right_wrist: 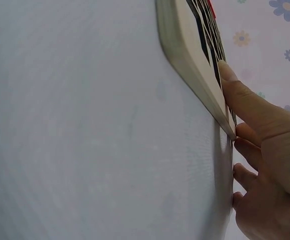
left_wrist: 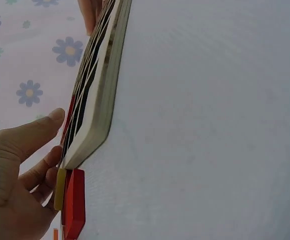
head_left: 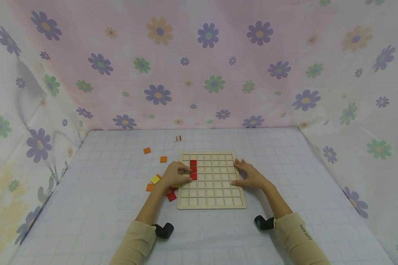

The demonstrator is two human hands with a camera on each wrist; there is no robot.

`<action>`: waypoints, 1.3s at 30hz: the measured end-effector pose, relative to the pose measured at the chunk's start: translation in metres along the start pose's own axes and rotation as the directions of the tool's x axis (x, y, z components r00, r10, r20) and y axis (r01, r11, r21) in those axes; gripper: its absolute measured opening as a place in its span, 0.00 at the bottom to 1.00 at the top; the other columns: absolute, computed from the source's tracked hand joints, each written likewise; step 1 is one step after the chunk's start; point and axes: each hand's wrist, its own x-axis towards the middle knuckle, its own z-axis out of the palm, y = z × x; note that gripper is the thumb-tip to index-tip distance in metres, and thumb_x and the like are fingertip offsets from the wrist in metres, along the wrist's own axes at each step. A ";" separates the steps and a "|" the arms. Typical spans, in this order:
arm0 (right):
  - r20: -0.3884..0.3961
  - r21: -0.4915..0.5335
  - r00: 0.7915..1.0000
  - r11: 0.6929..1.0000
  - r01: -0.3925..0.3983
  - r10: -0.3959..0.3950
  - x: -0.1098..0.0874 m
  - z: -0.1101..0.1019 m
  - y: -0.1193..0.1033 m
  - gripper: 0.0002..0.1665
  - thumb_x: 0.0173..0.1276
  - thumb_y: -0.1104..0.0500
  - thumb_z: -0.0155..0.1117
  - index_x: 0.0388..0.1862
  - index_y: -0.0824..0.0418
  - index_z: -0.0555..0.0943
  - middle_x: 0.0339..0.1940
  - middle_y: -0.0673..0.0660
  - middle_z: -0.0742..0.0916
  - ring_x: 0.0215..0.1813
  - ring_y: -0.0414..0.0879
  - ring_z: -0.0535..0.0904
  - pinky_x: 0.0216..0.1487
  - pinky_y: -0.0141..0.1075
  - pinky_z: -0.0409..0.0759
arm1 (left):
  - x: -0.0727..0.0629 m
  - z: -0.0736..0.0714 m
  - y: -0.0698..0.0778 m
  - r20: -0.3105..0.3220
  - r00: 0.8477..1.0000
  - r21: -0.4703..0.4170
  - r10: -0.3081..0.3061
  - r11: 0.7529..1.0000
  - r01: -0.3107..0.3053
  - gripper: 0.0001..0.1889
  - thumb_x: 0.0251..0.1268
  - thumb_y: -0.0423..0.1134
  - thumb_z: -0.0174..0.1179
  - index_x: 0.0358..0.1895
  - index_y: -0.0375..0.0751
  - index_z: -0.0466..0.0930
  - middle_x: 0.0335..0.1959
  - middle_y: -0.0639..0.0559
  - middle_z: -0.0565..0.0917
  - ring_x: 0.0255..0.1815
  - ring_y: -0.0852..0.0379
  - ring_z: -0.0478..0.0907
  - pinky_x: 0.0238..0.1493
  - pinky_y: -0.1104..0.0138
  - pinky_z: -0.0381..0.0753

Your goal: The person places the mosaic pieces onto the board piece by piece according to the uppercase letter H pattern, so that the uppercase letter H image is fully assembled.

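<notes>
My L hand [head_left: 175, 173] is over the L side of the pale wooden grid board [head_left: 213, 186], thumb & index tips apart, right by the three square red tiles [head_left: 194, 169]. Those line up in the 2nd col. from L; can't tell if I'm touching them. My R hand [head_left: 250, 176] is at the board's R edge, thumb spread well away from the index, thumb tip over the rim. Board lies flat on the white cloth-covered table [head_left: 103, 206], btwn my hands.

Loose on its L: orange square tiles [head_left: 147, 150], two of them farther off; a yellow square tile [head_left: 155, 179] nr my L wrist; a loose red square tile [head_left: 171, 197] nr the board's L edge. Small printed card [head_left: 178, 138] past the far edge. Black devices [head_left: 164, 230] at both wrists, beige sleeves [head_left: 134, 235].
</notes>
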 end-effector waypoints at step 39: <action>0.006 -0.007 1.000 1.000 -0.008 0.008 0.000 0.001 0.004 0.51 0.55 0.49 0.72 0.68 0.74 0.60 0.72 0.69 0.60 0.73 0.68 0.46 0.67 0.63 0.43 | -0.033 -0.032 -0.033 -0.186 0.982 0.073 -0.043 0.996 0.057 0.16 0.52 0.37 0.69 0.44 0.34 0.84 0.39 0.47 0.83 0.45 0.51 0.71 0.46 0.58 0.71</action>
